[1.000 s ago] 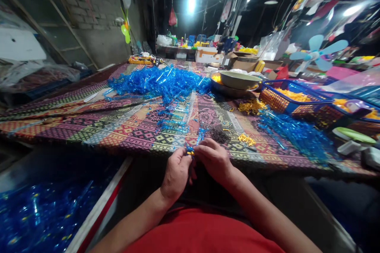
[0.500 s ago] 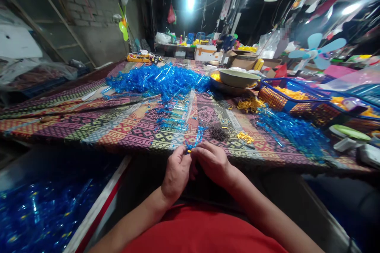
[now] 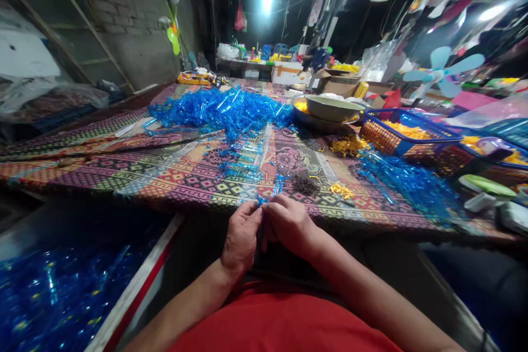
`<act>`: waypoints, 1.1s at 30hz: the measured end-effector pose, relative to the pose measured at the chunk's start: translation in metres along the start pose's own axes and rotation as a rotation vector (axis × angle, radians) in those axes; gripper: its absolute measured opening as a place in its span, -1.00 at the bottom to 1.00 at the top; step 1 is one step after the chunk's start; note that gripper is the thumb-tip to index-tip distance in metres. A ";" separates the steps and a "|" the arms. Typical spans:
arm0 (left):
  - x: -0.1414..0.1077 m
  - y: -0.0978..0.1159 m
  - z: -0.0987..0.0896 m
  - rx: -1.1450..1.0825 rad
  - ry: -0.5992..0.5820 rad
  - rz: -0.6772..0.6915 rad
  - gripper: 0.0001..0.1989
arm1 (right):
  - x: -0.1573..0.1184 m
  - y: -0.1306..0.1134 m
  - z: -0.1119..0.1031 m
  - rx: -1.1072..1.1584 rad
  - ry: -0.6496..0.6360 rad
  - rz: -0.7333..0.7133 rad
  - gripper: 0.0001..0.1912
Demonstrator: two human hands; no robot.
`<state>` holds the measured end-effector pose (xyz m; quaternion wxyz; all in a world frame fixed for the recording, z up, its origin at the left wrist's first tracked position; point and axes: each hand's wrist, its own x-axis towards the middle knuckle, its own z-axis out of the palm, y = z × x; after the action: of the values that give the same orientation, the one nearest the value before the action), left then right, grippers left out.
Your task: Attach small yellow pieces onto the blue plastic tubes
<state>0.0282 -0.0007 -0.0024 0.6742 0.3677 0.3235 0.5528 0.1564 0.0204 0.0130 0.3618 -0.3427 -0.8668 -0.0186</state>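
Note:
At the table's front edge, my left hand [image 3: 242,234] pinches a small blue plastic piece [image 3: 261,199], its fingers pressed together. Against it, the fingers of my right hand [image 3: 291,225] are closed at the same spot; what they grip is too small to make out. Just beyond my fingertips lies a clear blue tube piece [image 3: 279,183]. Right of it are a pile of small dark parts [image 3: 305,185] and a pile of small yellow parts [image 3: 341,191]. A large heap of blue plastic pieces [image 3: 223,110] lies farther back on the patterned cloth [image 3: 165,176].
Metal bowls [image 3: 333,109] stand behind the piles. A blue basket [image 3: 408,132] with yellow parts is at the right, near more blue pieces [image 3: 408,179] and a fan [image 3: 443,72]. Below the table at left, a bin holds blue pieces [image 3: 53,291].
My two hands have shifted slightly and sit closer together at the fingertips. The yellow bit that showed between them is no longer visible.

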 end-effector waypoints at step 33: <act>0.004 0.022 -0.039 -0.208 0.222 -0.138 -0.95 | 0.010 0.077 0.006 -0.442 -0.334 0.543 -0.59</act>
<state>-0.0151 0.0117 -0.0040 0.7051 0.2093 0.3614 0.5730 0.1942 0.0864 -0.0014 0.1248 -0.6277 -0.7666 -0.0522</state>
